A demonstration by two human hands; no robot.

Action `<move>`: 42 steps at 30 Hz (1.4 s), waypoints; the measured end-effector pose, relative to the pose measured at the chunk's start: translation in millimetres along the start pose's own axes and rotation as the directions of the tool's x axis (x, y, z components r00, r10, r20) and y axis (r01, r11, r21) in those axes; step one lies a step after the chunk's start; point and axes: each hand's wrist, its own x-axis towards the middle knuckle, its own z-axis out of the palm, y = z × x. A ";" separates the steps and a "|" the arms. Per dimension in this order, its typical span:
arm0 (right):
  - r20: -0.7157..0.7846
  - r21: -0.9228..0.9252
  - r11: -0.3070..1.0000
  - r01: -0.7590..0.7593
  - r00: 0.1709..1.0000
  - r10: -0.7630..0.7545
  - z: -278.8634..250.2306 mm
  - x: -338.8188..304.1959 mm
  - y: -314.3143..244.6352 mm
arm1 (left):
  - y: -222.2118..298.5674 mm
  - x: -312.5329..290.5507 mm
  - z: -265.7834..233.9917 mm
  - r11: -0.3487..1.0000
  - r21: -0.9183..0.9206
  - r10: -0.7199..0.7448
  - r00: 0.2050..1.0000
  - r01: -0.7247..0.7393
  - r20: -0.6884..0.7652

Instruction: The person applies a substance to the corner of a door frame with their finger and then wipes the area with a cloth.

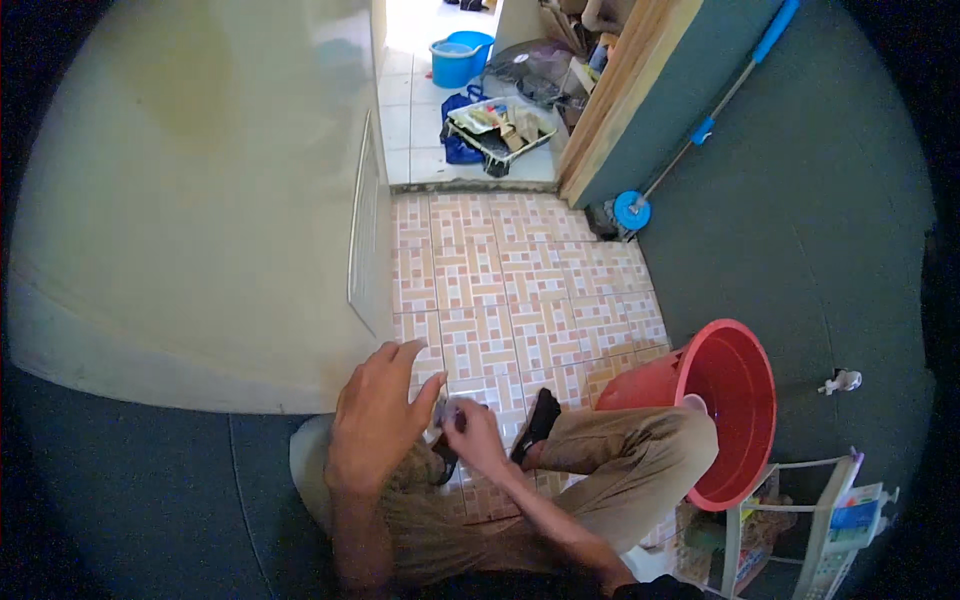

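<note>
- The fingers (452, 415) of the right hand (475, 438) pinch a small pale object (447, 411), perhaps a wrapper; too small to tell.
- The left hand (375, 420) curls loosely over it from above, fingers half spread, steadying it just above the knees.
- The person squats on the patterned tile floor (520, 290), which keeps the object close to the body.
- A red bucket (735, 400) tilts against the right knee, within reach.

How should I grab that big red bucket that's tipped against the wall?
Probably by the thick rolled rim of the red bucket, at its upper edge, reaching in from the tiled floor side. It lies tilted with its mouth open toward you, so the rim is the exposed part; no handle shows.
</note>
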 end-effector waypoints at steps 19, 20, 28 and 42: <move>0.194 0.153 0.988 -0.007 0.981 -0.023 -14.9 43.0 -5.6 | -1.2 2.0 -5.3 0.997 0.071 0.035 0.999 -0.033 -0.020; 0.197 0.103 0.994 0.037 0.979 -0.057 -12.1 39.6 -0.4 | -1.0 0.9 -4.2 0.996 0.078 0.035 0.999 -0.034 -0.005; 0.357 -0.379 0.873 0.307 0.919 -0.168 -2.9 30.1 45.8 | 0.1 7.2 -4.9 1.000 -0.017 0.008 0.997 -0.007 0.073; 0.385 -0.427 0.839 0.339 0.907 -0.170 -7.5 53.8 40.6 | 5.4 6.9 -13.1 0.996 -0.037 -0.074 0.992 0.078 0.103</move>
